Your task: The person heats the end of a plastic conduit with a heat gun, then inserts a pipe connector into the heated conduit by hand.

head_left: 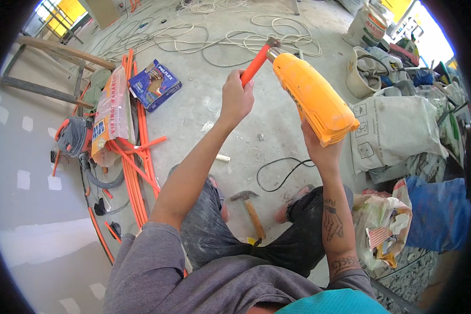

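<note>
My left hand (237, 98) is closed around the lower end of a short orange pipe (256, 64), which slants up and away to the right. A brownish piece sits at the pipe's far tip. In my right hand (320, 149) is a yellow heat gun (315, 94), gripped from below, its body hiding most of the fingers. The metal nozzle points at the pipe's far end and lies very close to it; whether they touch I cannot tell. On the floor between my feet lies a claw hammer (251, 213) with a wooden handle.
Long orange pipes (133, 186), a blue box (155, 85) and a sander (74, 137) lie to the left. White cable (293, 32) is coiled ahead. Sacks (397, 131), a bucket (357, 78) and a plastic bag (384, 230) crowd the right. A black cord (269, 189) loops on the floor.
</note>
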Demonstrator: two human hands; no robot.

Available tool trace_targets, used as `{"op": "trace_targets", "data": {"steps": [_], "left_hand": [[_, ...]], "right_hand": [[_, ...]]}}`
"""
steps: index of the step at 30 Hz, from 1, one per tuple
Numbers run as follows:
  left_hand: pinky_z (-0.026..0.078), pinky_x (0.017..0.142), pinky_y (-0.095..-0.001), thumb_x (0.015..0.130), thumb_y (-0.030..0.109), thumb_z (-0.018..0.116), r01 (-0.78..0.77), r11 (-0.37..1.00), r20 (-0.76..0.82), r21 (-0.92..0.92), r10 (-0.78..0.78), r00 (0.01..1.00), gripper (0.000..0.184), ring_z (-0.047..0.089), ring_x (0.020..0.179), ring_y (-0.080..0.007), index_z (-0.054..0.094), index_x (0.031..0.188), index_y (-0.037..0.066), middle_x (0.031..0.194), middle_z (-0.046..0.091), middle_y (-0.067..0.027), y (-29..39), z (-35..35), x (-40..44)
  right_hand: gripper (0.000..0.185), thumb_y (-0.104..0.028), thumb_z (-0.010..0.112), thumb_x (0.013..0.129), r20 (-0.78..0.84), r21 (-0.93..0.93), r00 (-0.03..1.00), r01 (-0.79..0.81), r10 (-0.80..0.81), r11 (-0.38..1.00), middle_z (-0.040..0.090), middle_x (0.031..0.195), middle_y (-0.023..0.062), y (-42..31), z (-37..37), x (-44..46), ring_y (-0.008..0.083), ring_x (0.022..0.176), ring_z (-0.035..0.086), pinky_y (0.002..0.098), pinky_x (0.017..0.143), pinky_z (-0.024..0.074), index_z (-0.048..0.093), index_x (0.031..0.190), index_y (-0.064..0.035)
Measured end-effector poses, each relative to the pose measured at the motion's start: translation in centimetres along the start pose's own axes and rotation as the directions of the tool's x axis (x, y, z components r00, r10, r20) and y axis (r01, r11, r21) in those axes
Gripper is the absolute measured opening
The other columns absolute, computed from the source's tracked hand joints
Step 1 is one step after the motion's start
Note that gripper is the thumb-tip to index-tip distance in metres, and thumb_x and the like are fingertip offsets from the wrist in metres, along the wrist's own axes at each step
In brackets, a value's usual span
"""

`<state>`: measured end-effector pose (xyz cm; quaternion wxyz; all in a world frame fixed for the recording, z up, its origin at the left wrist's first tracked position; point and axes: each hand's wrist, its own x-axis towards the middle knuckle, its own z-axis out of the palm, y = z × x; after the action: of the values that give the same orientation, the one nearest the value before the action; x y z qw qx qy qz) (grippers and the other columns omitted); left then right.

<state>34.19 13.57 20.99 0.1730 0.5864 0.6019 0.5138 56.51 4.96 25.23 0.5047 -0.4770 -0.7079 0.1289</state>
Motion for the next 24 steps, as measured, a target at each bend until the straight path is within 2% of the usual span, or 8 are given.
{"op": "trace_targets", "data": {"steps": [5, 8, 13, 18, 24], "left_hand": [[0.051, 0.08, -0.042, 0.094, 0.015, 0.063, 0.0, 1.0, -0.019, -0.018, -0.001, 1.0, 0.028, 0.067, 0.085, -0.0364, 0.058, 0.115, -0.004, 0.094, 0.068, -0.0221, -0.1, 0.1, 0.1], [0.051, 0.082, -0.0429, 0.096, 0.017, 0.06, 0.054, 0.998, 0.019, 0.008, -0.054, 0.998, 0.03, 0.066, 0.089, -0.0369, 0.058, 0.115, -0.005, 0.098, 0.067, -0.023, 0.5, 0.0, 0.0], [0.047, 0.089, -0.045, 0.1, 0.018, 0.054, -0.041, 0.999, -0.05, 0.008, 0.041, 0.998, 0.028, 0.062, 0.1, -0.0392, 0.058, 0.116, -0.005, 0.11, 0.061, -0.0261, 0.1, 0.9, -0.1], [0.047, 0.09, -0.0453, 0.1, 0.018, 0.053, -0.032, 0.999, -0.036, 0.024, 0.033, 0.999, 0.029, 0.06, 0.102, -0.0407, 0.057, 0.117, -0.005, 0.111, 0.06, -0.0258, 0.4, 0.2, -0.2], [0.045, 0.091, -0.0453, 0.098, 0.012, 0.055, -0.028, 0.999, -0.034, 0.025, 0.029, 0.999, 0.023, 0.057, 0.103, -0.0401, 0.054, 0.114, -0.005, 0.111, 0.057, -0.0242, 0.6, 0.0, -0.1]], "right_hand": [[0.033, -0.012, 0.078, 0.078, -0.007, -0.109, 0.998, 0.065, -0.066, 0.992, 0.07, 0.1, 0.0092, 0.2, -0.1, 0.1, 0.0306, 0.094, 0.067, 0.0394, 0.086, 0.0497, 0.065, 0.107, -0.0037], [0.033, -0.012, 0.078, 0.078, -0.008, -0.14, 0.996, 0.09, -0.092, 0.986, 0.07, 0.1, 0.0091, 0.0, -0.2, 0.1, 0.0311, 0.094, 0.067, 0.0402, 0.085, 0.0495, 0.065, 0.107, -0.004], [0.033, -0.013, 0.078, 0.078, -0.01, -0.138, 0.995, 0.094, -0.096, 0.986, 0.07, 0.1, 0.0094, -0.1, -0.2, 0.2, 0.0315, 0.094, 0.066, 0.0408, 0.085, 0.0493, 0.065, 0.107, -0.0043], [0.035, -0.012, 0.078, 0.078, 0.001, -0.235, 0.985, 0.169, -0.173, 0.957, 0.069, 0.099, 0.0097, -0.1, -0.4, 0.2, 0.0316, 0.095, 0.066, 0.0403, 0.086, 0.0491, 0.064, 0.109, -0.004], [0.035, -0.012, 0.078, 0.078, 0.009, -0.104, 0.998, 0.065, -0.065, 0.992, 0.069, 0.098, 0.0098, 0.9, -0.1, -0.2, 0.0311, 0.093, 0.067, 0.0394, 0.085, 0.0495, 0.063, 0.108, -0.0033]]}}
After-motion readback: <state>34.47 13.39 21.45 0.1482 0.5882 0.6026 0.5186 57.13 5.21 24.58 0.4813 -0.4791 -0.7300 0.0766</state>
